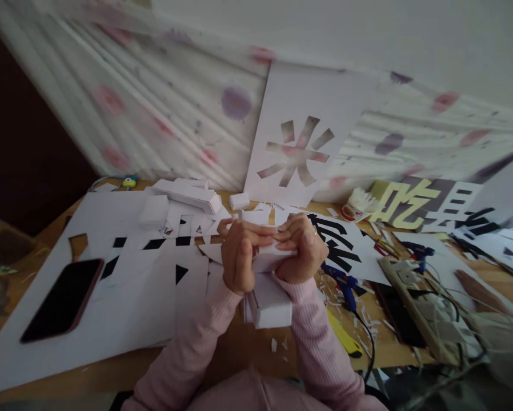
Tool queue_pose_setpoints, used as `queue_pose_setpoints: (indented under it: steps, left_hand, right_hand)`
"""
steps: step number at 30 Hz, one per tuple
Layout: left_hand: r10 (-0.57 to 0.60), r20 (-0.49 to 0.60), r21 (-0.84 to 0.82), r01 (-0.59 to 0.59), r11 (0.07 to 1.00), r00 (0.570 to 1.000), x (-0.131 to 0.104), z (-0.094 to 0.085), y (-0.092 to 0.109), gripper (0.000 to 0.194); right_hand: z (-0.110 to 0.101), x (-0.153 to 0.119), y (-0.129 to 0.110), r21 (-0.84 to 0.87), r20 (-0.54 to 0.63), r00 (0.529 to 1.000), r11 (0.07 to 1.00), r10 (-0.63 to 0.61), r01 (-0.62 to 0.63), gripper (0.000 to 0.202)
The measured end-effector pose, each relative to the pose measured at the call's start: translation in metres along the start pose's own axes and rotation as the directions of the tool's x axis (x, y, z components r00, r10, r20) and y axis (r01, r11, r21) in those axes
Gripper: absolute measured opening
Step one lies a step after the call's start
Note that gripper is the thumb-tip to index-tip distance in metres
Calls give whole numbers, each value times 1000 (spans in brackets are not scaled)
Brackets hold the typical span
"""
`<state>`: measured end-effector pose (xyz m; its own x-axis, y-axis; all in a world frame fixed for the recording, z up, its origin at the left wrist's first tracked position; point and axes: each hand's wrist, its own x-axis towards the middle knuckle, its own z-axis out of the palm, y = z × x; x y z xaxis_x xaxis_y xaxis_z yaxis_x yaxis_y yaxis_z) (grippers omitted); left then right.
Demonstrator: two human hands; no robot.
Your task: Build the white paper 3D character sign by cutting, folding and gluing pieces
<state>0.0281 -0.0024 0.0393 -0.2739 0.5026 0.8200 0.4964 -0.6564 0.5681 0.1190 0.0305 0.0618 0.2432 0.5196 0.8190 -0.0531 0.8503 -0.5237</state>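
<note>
My left hand [241,251] and my right hand [301,245] meet above the table, fingers closed on a white cardboard piece [268,262] and pressing along its top edge. The fingers partly hide that piece, so its full shape does not show. Directly beneath it, between my wrists, sits a long white cardboard box [271,308], one end pointing toward me. I cannot tell whether the two are joined. Behind my hands lie a small white block [239,200] and a longer white box form [188,195].
White sheets with cut-outs [149,291] and a phone [63,299] lie left. A board with a cut-out character [297,154] leans behind. To the right are a blue glue gun [344,285], a yellow cutter [344,337], a power strip [415,302] and another person's hand [481,291].
</note>
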Motion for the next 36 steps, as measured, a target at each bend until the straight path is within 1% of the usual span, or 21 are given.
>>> queue_pose_setpoints:
  steps: [3, 8, 12, 15, 18, 22, 25, 29, 31, 33, 34, 36]
  left_hand:
    - [10, -69, -120, -18, 993, 998, 3, -1, 2, 47]
    - [-43, -102, -212, 21, 977, 994, 3, 1, 5, 52]
    - [-93, -57, -284, 73, 956, 994, 5, -1, 9, 55]
    - [-115, 3, -326, 109, 939, 993, 11, -5, 10, 55]
    - [-147, 32, -379, 148, 913, 989, 16, -6, 8, 54]
    - [-212, 46, -461, 209, 862, 976, 15, 1, 4, 59]
    - [-249, 48, -502, 238, 831, 967, 14, 7, 3, 59]
    - [-253, 22, -514, 228, 827, 967, 15, 8, 3, 55]
    - [-216, 20, -500, 197, 843, 976, 15, 6, 4, 44]
    - [-164, 43, -494, 164, 854, 985, 13, 4, 5, 30]
    - [-153, 45, -500, 155, 852, 987, 10, 3, 5, 30]
    - [-185, 14, -534, 163, 829, 983, 4, 1, 5, 48]
  right_hand:
    - [0, 0, 0, -1, 23, 1000, 1000, -12, 12, 45]
    - [4, -1, -2, 30, 13, 1000, 999, -28, 28, 44]
    - [6, -1, -4, 45, -33, 999, 998, -37, 39, 47]
    - [7, -1, -6, 66, -39, 998, 997, -44, 47, 47]
    - [8, 0, -5, 91, -39, 998, 995, -45, 49, 48]
    - [11, 1, -3, 130, -51, 997, 990, -49, 56, 48]
    - [14, 2, -4, 140, -60, 997, 988, -55, 63, 45]
    - [16, 3, -5, 110, -54, 997, 992, -56, 62, 44]
    - [15, 3, -6, 77, -52, 996, 994, -73, 77, 40]
    - [12, 4, -5, 49, -51, 994, 994, -94, 97, 36]
    - [11, 4, -5, 37, -52, 993, 993, -106, 108, 35]
    - [6, 5, -4, 1, -57, 991, 993, -121, 121, 36]
